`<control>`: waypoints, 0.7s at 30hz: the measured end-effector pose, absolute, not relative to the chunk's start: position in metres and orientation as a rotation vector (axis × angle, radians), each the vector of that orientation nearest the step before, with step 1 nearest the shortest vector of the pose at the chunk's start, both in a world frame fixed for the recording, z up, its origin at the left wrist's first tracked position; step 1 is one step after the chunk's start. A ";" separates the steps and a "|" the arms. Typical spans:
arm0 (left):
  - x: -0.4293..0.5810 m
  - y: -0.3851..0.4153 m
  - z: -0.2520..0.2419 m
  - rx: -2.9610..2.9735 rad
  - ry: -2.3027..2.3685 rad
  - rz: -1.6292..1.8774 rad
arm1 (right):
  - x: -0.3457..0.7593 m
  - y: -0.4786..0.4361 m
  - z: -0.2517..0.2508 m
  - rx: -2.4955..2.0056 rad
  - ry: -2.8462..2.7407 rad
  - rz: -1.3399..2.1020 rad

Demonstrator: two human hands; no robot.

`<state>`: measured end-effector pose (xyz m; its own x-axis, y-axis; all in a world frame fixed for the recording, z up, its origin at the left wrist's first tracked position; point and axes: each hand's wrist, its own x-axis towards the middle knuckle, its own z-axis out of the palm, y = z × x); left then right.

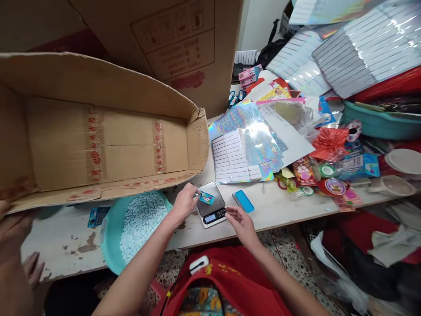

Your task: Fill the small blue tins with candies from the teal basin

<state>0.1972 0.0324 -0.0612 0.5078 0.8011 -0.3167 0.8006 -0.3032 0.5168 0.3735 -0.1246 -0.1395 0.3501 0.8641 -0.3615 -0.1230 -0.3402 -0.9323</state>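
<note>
A digital kitchen scale [208, 210] lies on the worktop in front of me, its display at the near end. My left hand [187, 201] pinches the left end of a small printed blue packet [207, 198] over the metal plate; whether the packet rests on the plate I cannot tell. At the scale's near right corner is my right hand [242, 223], fingers loosely bent and apart, holding nothing. A shallow blue tray [243, 201] lies just beyond it. Left of the scale, a turquoise basin [108, 239] holds many small pale blue pieces [143, 224].
A long open cardboard box [121, 153] stands behind the basin, with a larger carton [184, 44] further back. Holographic sheets [259, 136], a tape roll [307, 190] and bagged goods crowd the right. Another person's hand [33, 265] is at the far left.
</note>
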 end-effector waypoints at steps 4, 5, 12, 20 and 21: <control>0.203 0.032 -0.063 2.189 1.316 -0.079 | 0.378 -0.122 -0.137 -1.557 -0.696 1.213; 0.204 0.032 -0.063 2.186 1.321 -0.083 | 0.380 -0.122 -0.137 -1.551 -0.692 1.222; 0.211 0.031 -0.069 2.171 1.317 -0.054 | 0.389 -0.121 -0.131 -1.539 -0.691 1.251; 0.209 0.037 -0.071 2.096 1.368 0.059 | 0.419 -0.046 -0.079 -1.508 -1.018 0.776; 0.209 0.038 -0.070 2.087 1.371 0.062 | 0.426 -0.026 -0.059 -1.495 -1.057 0.641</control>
